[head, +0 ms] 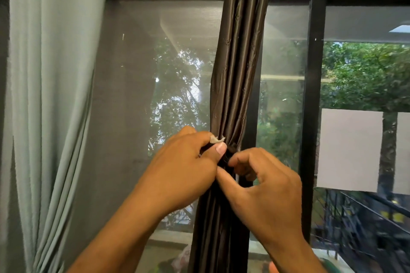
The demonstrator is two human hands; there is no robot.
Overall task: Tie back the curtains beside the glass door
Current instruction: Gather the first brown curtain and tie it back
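A dark brown curtain (238,68) hangs gathered into a narrow bundle in front of the glass door (177,73). At its waist a dark tie-back (230,150) wraps the bundle, mostly hidden by my fingers. My left hand (186,168) pinches the tie between thumb and forefinger on the bundle's left side; a small white tab shows above the thumb. My right hand (266,182) has its fingers curled on the tie's other end, just right of the left thumb. A pale green curtain (51,95) hangs at the far left, loosely gathered.
A grey mesh screen (133,62) covers the left pane. A black door frame post (312,117) stands right of the brown curtain. White sheets (349,150) are stuck on the right pane. Trees and a railing lie outside.
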